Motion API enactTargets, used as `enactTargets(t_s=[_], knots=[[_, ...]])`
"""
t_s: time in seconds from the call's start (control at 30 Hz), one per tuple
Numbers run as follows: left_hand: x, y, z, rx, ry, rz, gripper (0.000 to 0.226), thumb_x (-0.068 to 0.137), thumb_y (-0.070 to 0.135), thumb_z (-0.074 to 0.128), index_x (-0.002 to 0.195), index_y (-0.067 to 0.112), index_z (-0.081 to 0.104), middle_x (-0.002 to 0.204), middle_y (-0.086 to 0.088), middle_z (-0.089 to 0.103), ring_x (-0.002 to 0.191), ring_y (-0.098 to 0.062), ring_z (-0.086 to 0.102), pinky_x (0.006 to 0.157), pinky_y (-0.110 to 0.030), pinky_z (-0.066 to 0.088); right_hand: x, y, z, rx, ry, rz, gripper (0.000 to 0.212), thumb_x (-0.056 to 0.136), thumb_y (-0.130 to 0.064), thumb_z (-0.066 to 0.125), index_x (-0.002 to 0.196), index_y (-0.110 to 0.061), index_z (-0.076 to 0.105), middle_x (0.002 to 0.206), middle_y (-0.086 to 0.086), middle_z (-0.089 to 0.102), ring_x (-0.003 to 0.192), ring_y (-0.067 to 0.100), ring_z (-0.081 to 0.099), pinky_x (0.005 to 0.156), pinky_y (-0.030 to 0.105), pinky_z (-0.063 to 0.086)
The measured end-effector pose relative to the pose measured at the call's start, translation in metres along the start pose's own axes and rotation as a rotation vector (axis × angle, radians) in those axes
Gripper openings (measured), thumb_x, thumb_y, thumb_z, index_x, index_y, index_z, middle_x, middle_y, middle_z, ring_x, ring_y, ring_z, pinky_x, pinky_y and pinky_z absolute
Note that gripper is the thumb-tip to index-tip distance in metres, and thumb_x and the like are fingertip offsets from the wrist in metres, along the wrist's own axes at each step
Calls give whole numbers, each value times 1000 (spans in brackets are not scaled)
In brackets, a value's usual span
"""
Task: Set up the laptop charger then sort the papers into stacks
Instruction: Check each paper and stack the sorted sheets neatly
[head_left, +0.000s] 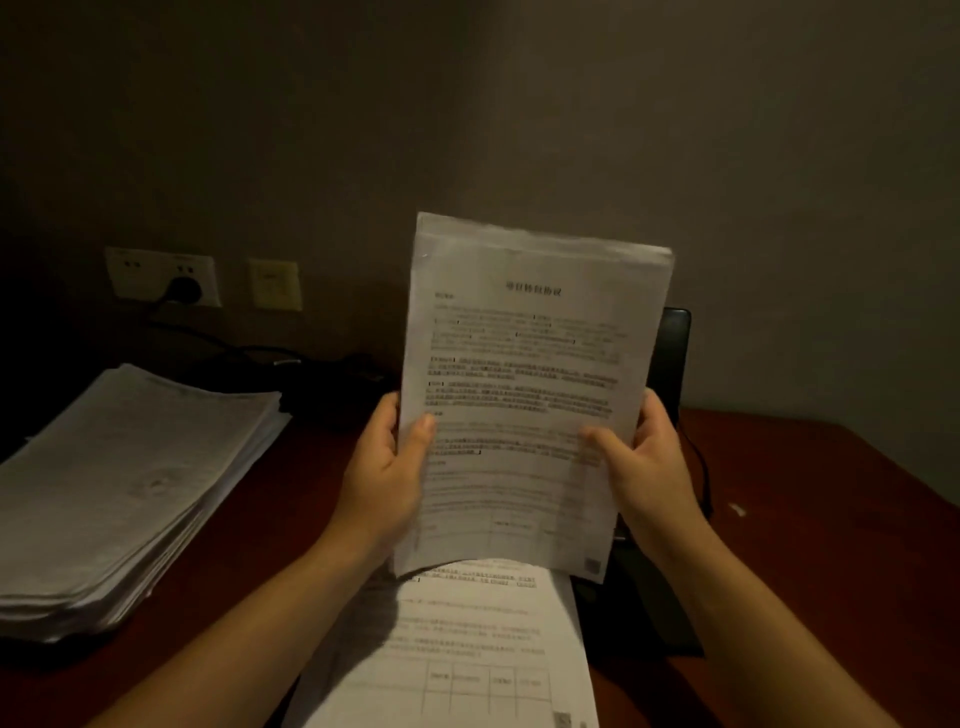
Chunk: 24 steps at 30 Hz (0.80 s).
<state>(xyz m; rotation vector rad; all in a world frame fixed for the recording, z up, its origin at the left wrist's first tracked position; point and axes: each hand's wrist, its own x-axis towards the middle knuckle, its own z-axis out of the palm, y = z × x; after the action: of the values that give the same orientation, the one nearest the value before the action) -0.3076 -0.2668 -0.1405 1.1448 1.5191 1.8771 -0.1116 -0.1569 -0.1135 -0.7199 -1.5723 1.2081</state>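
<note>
The person holds a sheaf of printed papers (530, 395) upright at twelve o'clock, lifted clear of the reddish-brown desk (831, 519). The left hand (384, 467) grips its left edge, thumb pressed on the front face and fingers curled behind. The right hand (644, 462) grips the right edge the same way.

At six o'clock from the sheaf, more printed sheets (452, 649) lie flat on the desk, with a printed table showing on the top page. At nine o'clock a thick stack of papers (130, 483) rests on the desk, its edges uneven.

Behind the sheaf, at about two o'clock, stands a dark laptop (672, 353), mostly hidden by the pages. A thin black cable (698, 467) runs down beside it.

At ten o'clock on the wall is a socket plate (161, 275) with a black plug (182, 291) in it. Its cord (218, 343) trails toward the desk's back edge, where the dim light hides its end. A second wall plate (275, 283) sits just beside the socket.
</note>
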Motion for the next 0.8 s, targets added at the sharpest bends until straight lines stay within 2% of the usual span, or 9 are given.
enactTargets(t_s=[0.13,0.23,0.3,0.4,0.5,0.63,0.8], knots=[[-4,-21,0,40,-17,-57,15,105,27,47,115,30,57,105,11,73,98,-12,71,78,-35,60,-10,23,-1,-98,-38,30,32,95,-9,64,116,-32,55,113,-10,69,103,6,70,73,26,61],[-5,-30,-1,79,-22,-58,19,104,25,49,120,34,55,109,13,71,101,-8,70,78,-32,60,-15,32,0,-194,-72,10,26,97,-14,63,117,-29,57,115,-8,69,104,6,70,76,30,63],[-3,-28,-4,85,-35,-53,23,104,24,51,123,36,54,110,14,70,102,-5,69,77,-29,60,-15,29,3,-211,-69,-5,22,97,-17,63,114,-29,57,113,-5,70,101,9,71,73,31,63],[5,-20,-18,92,-31,-75,31,102,21,55,127,40,53,113,13,71,101,-6,70,78,-33,60,-11,20,10,-158,-60,6,20,96,-17,64,113,-26,58,108,-5,72,96,9,73,66,26,61],[15,-12,-39,76,-22,-166,41,100,18,59,136,36,49,111,4,74,97,-14,73,80,-44,61,-7,14,27,-83,-66,67,20,97,-17,64,115,-23,59,106,-3,74,94,13,75,66,29,62],[21,-4,-69,69,4,-233,45,100,15,57,133,43,43,102,2,77,89,-12,74,72,-33,58,-4,15,59,-5,-15,140,17,100,-20,59,117,-25,56,107,-1,74,91,16,76,68,34,63],[18,6,-122,127,-37,-242,44,102,8,52,127,44,57,107,10,76,98,-12,73,78,-33,59,-2,13,113,24,-95,205,34,103,-15,53,133,-31,49,116,-7,69,97,13,73,71,29,62]])
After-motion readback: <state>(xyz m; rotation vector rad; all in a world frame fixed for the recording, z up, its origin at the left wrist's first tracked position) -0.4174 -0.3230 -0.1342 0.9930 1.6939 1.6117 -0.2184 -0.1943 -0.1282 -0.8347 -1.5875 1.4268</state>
